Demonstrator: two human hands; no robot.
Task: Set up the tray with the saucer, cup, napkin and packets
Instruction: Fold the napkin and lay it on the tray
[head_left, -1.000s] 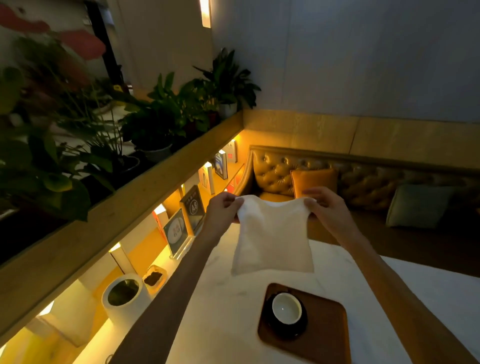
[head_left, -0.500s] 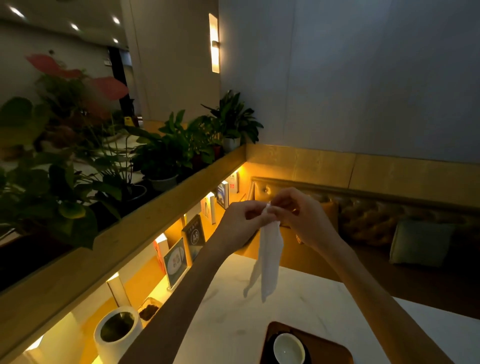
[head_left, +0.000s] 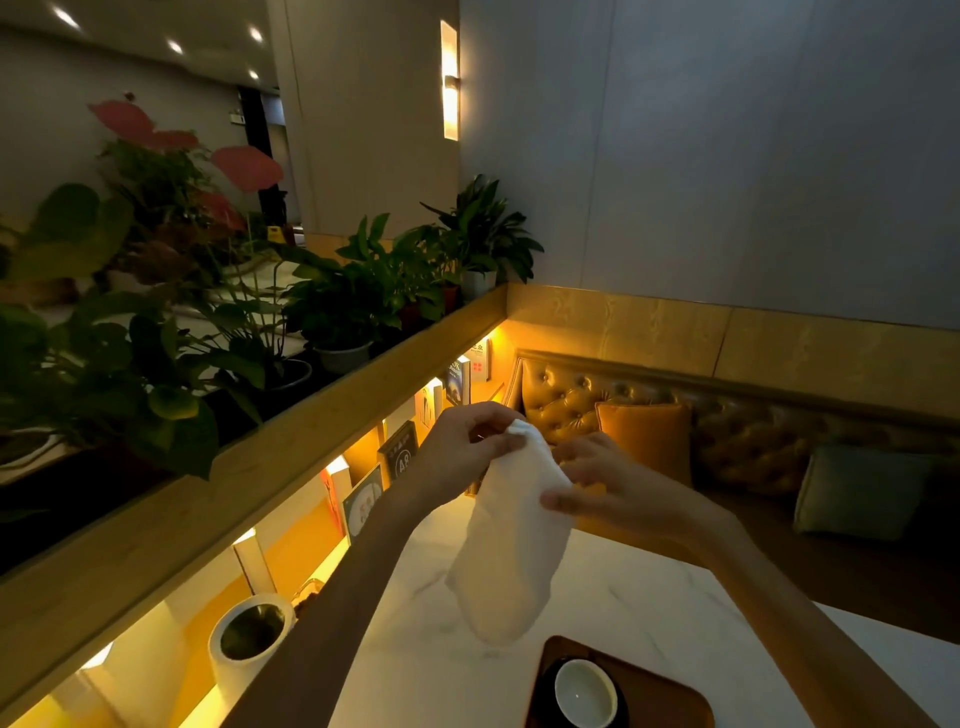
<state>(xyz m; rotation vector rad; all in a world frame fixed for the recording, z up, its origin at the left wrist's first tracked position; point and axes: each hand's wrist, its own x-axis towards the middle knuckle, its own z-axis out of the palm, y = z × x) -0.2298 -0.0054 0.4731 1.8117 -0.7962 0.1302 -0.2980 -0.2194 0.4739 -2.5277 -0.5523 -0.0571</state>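
Hands (head_left: 535, 470) around hanging napkin (head_left: 511, 545)

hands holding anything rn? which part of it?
Yes: the white napkin, hanging above the table. The left hand pinches its top end; the right hand grips its upper part from the side.

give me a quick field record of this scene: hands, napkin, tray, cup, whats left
left hand: pinches the top of the white cloth napkin
right hand: fingers against the napkin's upper right side; grip unclear
napkin: hangs in the air above the white marble table, not on the tray
brown wooden tray: on the table
white round cup: on a dark saucer on the tray
packets: none in view
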